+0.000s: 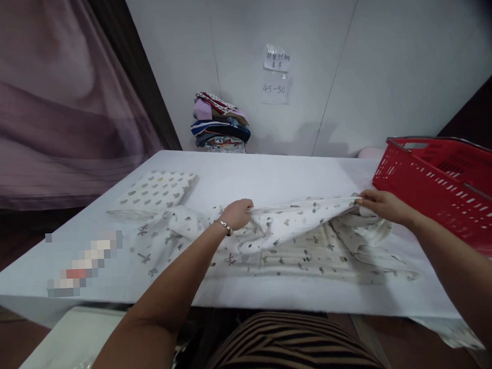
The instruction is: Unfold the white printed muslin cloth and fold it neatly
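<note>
A thin white cloth (290,253) printed with small dark plants and figures lies rumpled over the white table. My left hand (238,215), with a silver bracelet at its wrist, pinches the cloth's upper edge near the middle. Farther right, my right hand (375,202) grips the same edge between thumb and fingers. The edge is drawn nearly straight between both hands, slightly raised, and the rest hangs in loose folds toward me. Just left of the cloth lies a folded fabric piece (160,188) with a grey-green leaf-like print.
A red plastic basket (446,197) stands at the table's right end. Behind the far edge, folded textiles (221,120) are stacked against the wall. Handwritten paper signs (276,88) hang there. A pinkish curtain (63,105) is at left. The table (254,176) has a white cover.
</note>
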Demonstrator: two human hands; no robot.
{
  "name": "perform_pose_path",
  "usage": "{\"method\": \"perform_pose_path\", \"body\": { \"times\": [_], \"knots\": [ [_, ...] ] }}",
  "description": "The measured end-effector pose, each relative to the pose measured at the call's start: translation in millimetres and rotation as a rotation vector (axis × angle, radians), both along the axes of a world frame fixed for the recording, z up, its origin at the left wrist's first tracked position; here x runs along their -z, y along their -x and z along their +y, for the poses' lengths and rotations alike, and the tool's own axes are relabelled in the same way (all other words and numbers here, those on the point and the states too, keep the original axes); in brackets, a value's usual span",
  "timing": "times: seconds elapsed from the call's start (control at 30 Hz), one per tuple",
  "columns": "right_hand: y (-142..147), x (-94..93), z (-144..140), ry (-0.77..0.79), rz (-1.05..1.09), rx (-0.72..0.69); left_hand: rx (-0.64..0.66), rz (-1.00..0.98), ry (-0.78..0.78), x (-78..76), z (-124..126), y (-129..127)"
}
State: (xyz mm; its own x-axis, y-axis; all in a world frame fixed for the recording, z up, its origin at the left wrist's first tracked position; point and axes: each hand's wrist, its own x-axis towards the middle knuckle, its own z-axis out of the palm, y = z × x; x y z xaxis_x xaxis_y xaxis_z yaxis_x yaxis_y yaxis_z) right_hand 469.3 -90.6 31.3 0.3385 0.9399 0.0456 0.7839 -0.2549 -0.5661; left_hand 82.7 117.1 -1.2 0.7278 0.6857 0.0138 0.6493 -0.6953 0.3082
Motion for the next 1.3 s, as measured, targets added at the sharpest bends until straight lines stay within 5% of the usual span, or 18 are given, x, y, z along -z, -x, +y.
{"method": "perform_pose_path", "body": {
  "times": [0.1,0.3,0.37,0.5,0.9,1.0,1.1,1.17,1.3],
  "knots": [
    [-4,-3.1,-2,-0.059,0.012,0.013,0.010,-0.149,-0.061,-22.5,-4,7],
    [-18,-22.4,0,-0.388,-0.259,0.267,0.046,-0.276,-0.304,-66.8,-25,20],
    [-22,-22.3,3,-0.402,-0.354,0.323,0.039,-0.176,-0.268,-62.2,-27,20],
    [-29,-1.9,4,-0.195,-0.481,0.389,-0.028,0.000,-0.152,-35.8,-24,18],
    [-38,73.7,3,0.286,-0.420,0.287,-0.022,-0.004,0.045,4.4,-31,23],
    [-34,65.5,3,0.321,-0.394,0.277,-0.016,-0.024,0.014,8.6,-38,25],
    [-8,36.0,0,0.134,-0.348,0.198,-0.028,-0.024,-0.021,9.1,-45,24],
    [25,13.2,-1,0.037,-0.297,0.033,-0.035,-0.013,-0.031,8.0,-48,22],
    [113,-8.1,11,0.117,-0.209,-0.319,-0.047,-0.001,-0.039,4.4,-53,16]
  ]
}}
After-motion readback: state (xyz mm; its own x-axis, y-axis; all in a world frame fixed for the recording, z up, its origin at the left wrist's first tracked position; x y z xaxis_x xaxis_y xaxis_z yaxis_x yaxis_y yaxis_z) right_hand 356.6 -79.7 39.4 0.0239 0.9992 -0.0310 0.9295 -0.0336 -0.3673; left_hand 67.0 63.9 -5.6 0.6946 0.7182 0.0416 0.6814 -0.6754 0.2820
